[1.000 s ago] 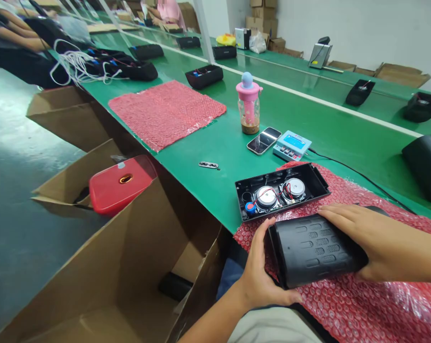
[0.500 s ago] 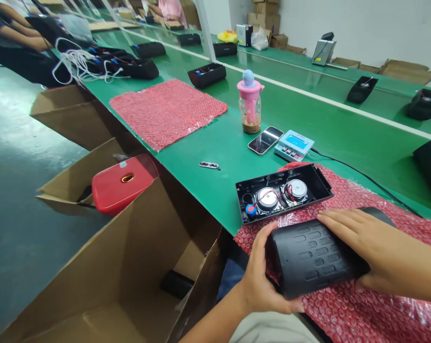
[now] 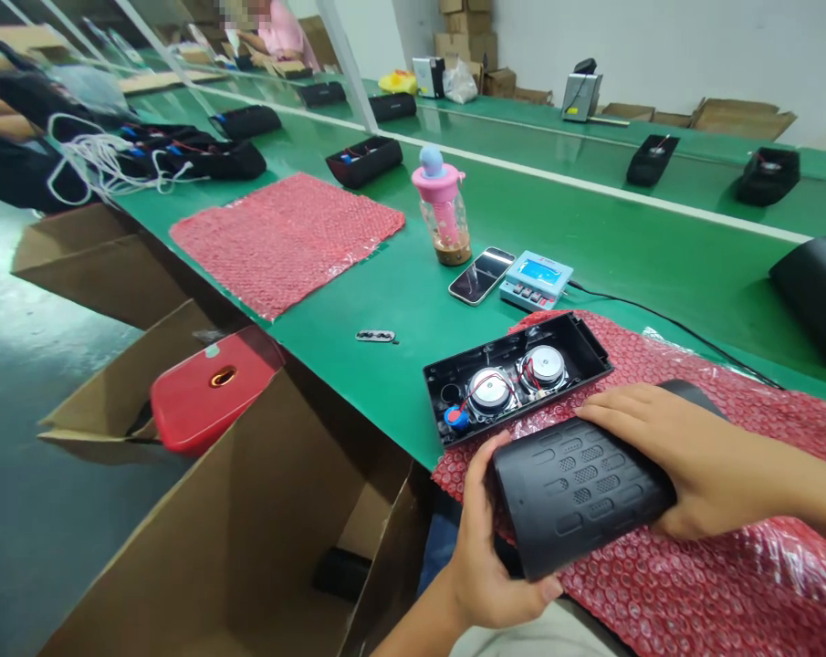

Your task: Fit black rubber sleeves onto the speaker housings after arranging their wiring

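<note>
At far left, a white cable lies tangled on the worktop. Below it, a red bin sits in a carton. Next comes a flat red sheet, then a small strip and a bottle. The left hand grips the left end of a black shell, fingers beyond it and thumb at its near corner. Past the bottle lies a phone; nearer, an open case holds two speakers. A tester stands beside the phone. The shell is just in front of the case, over bubble wrap; whether they touch, I cannot tell. The right hand clasps it from the right, fingers across its top.
</note>
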`<state>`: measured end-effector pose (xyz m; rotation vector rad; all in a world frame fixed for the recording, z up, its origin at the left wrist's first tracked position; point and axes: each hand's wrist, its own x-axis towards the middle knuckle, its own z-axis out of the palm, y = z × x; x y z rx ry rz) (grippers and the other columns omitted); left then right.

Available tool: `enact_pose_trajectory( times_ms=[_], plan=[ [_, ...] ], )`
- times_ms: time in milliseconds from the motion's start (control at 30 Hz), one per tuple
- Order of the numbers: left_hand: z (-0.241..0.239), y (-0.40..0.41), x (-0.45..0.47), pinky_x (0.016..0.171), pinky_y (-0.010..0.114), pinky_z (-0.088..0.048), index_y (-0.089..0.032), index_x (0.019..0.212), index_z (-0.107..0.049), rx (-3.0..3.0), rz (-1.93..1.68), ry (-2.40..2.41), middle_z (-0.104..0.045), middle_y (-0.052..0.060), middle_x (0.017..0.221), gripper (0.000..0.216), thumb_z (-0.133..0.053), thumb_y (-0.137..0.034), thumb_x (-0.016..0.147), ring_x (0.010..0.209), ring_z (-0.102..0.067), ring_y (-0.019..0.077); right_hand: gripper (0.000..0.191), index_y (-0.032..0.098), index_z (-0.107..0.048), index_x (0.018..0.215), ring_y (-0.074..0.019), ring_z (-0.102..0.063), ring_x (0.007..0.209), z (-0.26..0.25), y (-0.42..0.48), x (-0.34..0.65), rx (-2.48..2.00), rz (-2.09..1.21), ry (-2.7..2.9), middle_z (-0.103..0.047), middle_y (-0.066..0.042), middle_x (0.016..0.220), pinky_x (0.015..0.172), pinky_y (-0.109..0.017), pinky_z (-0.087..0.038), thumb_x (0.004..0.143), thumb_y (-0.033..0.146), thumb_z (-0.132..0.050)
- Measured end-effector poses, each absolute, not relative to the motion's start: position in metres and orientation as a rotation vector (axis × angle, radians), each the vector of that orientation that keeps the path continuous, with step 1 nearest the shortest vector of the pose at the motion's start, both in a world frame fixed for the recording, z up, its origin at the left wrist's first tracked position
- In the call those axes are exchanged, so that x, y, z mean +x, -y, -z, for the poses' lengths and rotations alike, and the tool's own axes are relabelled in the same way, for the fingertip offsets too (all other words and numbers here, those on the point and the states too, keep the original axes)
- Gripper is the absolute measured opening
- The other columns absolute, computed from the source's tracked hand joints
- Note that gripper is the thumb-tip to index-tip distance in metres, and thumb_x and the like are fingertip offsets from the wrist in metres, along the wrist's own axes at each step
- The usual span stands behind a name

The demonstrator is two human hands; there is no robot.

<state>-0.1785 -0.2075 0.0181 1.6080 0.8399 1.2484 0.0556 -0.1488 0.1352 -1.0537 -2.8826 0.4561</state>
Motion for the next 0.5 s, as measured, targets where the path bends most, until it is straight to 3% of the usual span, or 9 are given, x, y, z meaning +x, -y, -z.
enact_pose_trajectory(
  times_ms=[167, 233, 333, 400, 500],
  plan=[
    [-0.022, 0.212, -0.181, 0.1, 0.051, -0.036, -0.021, 0.14, 0.0, 1.671, -1.209, -0.898, -0.014, 0.018, 0.143, 0.093, -0.055, -0.059, 0.074, 0.128, -0.031, 0.0344, 0.083, 0.009, -0.038, 0.13, -0.0281, -0.044, 0.112, -0.131, 0.154, 0.052, -1.029, -0.457, 2.827, -0.046, -0.015, 0.127, 0.098, -0.046, -0.034, 0.051, 0.023, -0.059],
    [-0.02, 0.211, -0.183, 0.098, 0.054, -0.037, -0.024, 0.138, -0.006, 1.753, -1.196, -0.913, -0.011, 0.017, 0.144, 0.082, -0.052, -0.055, 0.077, 0.13, -0.028, 0.0358, 0.08, 0.01, -0.04, 0.129, -0.028, -0.046, 0.111, -0.128, 0.153, 0.053, -0.997, -0.498, 2.758, -0.047, -0.015, 0.127, 0.097, -0.046, -0.034, 0.055, 0.031, -0.063],
    [-0.013, 0.204, -0.188, 0.093, 0.054, -0.041, -0.027, 0.132, -0.021, 1.871, -1.253, -0.919, -0.021, 0.015, 0.139, 0.07, -0.053, -0.054, 0.076, 0.125, -0.035, 0.035, 0.064, 0.01, -0.047, 0.123, -0.0251, -0.051, 0.107, -0.128, 0.149, 0.058, -0.855, -0.565, 2.582, -0.054, -0.015, 0.119, 0.092, -0.043, -0.04, 0.072, 0.048, -0.055],
    [-0.006, 0.198, -0.19, 0.09, 0.052, -0.045, -0.029, 0.13, -0.024, 1.889, -1.293, -0.959, -0.028, 0.012, 0.137, 0.074, -0.057, -0.057, 0.071, 0.121, -0.04, 0.0343, 0.048, 0.009, -0.054, 0.112, -0.0246, -0.052, 0.107, -0.136, 0.148, 0.062, -0.837, -0.388, 2.563, -0.06, -0.015, 0.111, 0.093, -0.042, -0.04, 0.085, 0.047, -0.043],
    [0.002, 0.189, -0.194, 0.082, 0.05, -0.051, -0.031, 0.132, -0.026, 1.869, -1.203, -1.032, -0.043, 0.009, 0.131, 0.083, -0.064, -0.056, 0.063, 0.11, -0.051, 0.0344, 0.043, 0.009, -0.058, 0.108, -0.0262, -0.043, 0.12, -0.156, 0.156, 0.061, -0.885, 0.123, 2.569, -0.061, -0.014, 0.113, 0.106, -0.045, -0.024, 0.094, 0.041, -0.033]
  ],
)
